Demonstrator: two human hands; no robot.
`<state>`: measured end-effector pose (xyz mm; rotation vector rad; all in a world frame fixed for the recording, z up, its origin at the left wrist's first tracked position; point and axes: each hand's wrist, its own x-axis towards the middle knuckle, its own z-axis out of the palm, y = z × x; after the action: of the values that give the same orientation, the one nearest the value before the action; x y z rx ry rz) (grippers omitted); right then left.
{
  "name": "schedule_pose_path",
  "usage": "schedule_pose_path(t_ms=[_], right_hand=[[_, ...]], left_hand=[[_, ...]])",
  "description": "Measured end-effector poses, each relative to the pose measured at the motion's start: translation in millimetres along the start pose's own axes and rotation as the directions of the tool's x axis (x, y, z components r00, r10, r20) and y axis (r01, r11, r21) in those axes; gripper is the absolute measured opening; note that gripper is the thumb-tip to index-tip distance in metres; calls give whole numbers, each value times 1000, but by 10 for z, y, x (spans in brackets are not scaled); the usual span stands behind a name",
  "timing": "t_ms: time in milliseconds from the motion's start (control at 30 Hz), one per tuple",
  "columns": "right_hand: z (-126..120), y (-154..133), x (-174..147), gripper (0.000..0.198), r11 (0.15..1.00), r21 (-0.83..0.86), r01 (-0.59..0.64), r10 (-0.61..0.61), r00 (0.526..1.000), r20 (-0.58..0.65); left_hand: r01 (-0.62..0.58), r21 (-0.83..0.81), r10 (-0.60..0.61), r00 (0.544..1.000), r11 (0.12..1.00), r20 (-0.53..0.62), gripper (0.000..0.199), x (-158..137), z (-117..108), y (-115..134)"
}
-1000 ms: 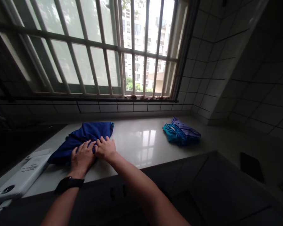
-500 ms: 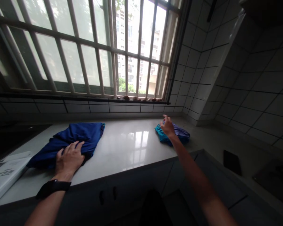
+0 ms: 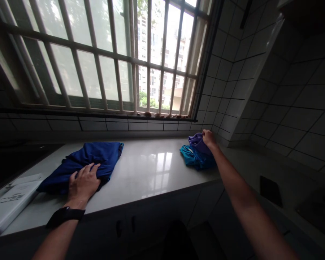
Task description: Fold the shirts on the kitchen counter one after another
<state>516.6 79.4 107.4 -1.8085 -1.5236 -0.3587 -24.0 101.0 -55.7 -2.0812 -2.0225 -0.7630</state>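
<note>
A dark blue garment (image 3: 90,159) lies folded on the white countertop (image 3: 151,169) at the left. My left hand (image 3: 82,184) rests flat on its near edge, fingers spread, a black watch on the wrist. At the right end of the counter a purple garment (image 3: 196,142) sits on a teal garment (image 3: 195,158). My right hand (image 3: 209,139) grips the purple garment and lifts its far side off the teal one.
A white flat device (image 3: 11,204) lies at the counter's left front edge. A barred window (image 3: 111,61) runs behind the counter, and tiled walls close the right corner. Dark cabinet fronts (image 3: 151,224) sit below the counter edge.
My right hand left the blue garment, reached across to the right pile and took hold of the purple garment, raising it. My left hand stayed on the blue garment.
</note>
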Motion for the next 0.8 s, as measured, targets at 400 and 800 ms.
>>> schedule_pose_path(t_ms=[400,800], right_hand=[[-610,-1801,708,20,836,111,537,-427,765,-483],[705,-1785,-143,20,908,255,331,-370,921,121]], left_hand=[[15,75,-17,1000,997,19,68,-22,-60,90],[-4,47,6,999,999,-35,68,-44,24,46]])
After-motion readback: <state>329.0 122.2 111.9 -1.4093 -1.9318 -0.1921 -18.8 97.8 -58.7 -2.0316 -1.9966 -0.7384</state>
